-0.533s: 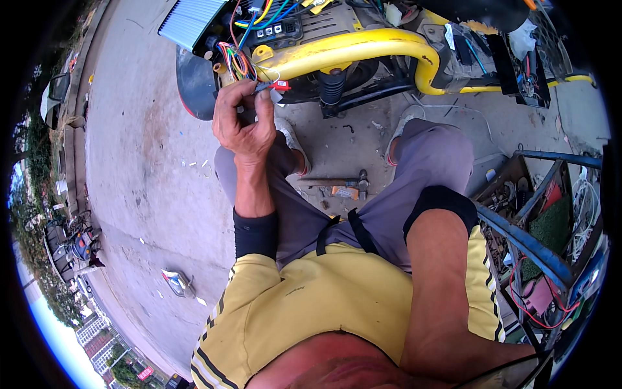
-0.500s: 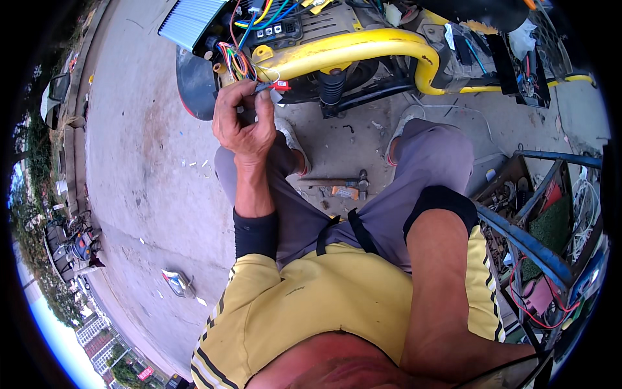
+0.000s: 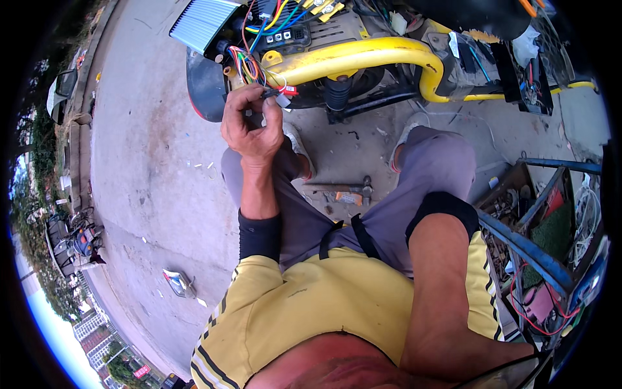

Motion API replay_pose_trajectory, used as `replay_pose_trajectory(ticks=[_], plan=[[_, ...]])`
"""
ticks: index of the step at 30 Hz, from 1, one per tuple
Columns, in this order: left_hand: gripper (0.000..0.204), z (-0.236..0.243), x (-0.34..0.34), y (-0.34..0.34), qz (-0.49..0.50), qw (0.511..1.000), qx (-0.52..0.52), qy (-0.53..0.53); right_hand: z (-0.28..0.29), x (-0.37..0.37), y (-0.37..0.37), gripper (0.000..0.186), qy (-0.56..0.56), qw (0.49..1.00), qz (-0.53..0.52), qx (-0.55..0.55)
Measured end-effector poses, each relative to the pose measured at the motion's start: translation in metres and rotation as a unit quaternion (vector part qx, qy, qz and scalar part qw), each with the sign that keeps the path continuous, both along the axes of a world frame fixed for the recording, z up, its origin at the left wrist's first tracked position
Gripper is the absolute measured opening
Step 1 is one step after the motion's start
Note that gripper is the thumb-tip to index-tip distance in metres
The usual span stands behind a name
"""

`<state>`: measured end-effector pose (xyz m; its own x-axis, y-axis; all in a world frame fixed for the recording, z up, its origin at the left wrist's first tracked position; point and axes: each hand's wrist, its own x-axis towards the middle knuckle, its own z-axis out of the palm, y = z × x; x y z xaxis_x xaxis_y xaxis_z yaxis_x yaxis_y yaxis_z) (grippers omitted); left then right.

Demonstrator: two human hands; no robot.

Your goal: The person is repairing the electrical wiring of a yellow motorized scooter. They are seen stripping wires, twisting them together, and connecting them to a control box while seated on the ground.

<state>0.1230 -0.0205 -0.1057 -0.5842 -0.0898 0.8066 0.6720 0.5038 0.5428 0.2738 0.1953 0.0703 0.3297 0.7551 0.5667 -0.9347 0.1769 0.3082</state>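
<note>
My left hand [image 3: 253, 123] is raised beside a yellow tubular frame [image 3: 363, 52], thumb and fingers pinched on a small dark wire connector [image 3: 269, 93]. A red connector [image 3: 289, 91] and a pale plug [image 3: 283, 100] hang right beside the fingertips. Above them a bundle of coloured wires [image 3: 245, 65] runs up to a finned silver controller box [image 3: 204, 24]. My right forearm [image 3: 437, 279] folds back toward the lower right. There my right hand [image 3: 495, 356] shows only in part near a dark-rimmed thing, its fingers hidden.
A hammer [image 3: 337, 187] and an orange-and-white small box [image 3: 348, 198] lie on the ground between my feet. To the right stands a blue metal-framed rack [image 3: 528, 243] with tools and wires. A clear package [image 3: 178, 283] lies on the pavement at left. Parked vehicles [image 3: 74, 240] stand farther left.
The whole view has shifted slightly, so the vehicle and my left hand appear a little lower and more to the right. The left hand keeps its pinch on the connector.
</note>
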Motion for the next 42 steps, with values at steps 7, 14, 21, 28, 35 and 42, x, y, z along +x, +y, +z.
replay_pose_trajectory(ticks=[7,14,21,28,35,42], plan=[[0.017,0.0,0.006,-0.008,-0.062,0.997,-0.008,-0.038,0.004,0.002,0.0,0.016,0.015,1.0,0.01,-0.009],[0.018,-0.003,0.0,-0.01,-0.063,0.998,-0.018,0.0,0.007,0.006,0.0,0.019,0.029,0.999,0.019,-0.014],[0.019,0.0,0.001,-0.005,-0.029,1.0,-0.001,0.01,0.009,0.007,0.001,0.022,0.045,0.998,0.029,-0.015],[0.022,0.001,0.004,-0.002,-0.018,1.0,0.003,-0.003,0.01,0.008,0.003,0.025,0.067,0.997,0.043,-0.025],[0.023,0.003,0.001,-0.001,-0.007,1.0,-0.02,0.005,0.014,0.003,0.001,0.028,0.101,0.993,0.052,-0.033],[0.022,0.007,0.003,-0.004,-0.002,0.999,-0.044,-0.004,0.012,-0.004,-0.003,0.031,0.15,0.983,0.093,-0.048]])
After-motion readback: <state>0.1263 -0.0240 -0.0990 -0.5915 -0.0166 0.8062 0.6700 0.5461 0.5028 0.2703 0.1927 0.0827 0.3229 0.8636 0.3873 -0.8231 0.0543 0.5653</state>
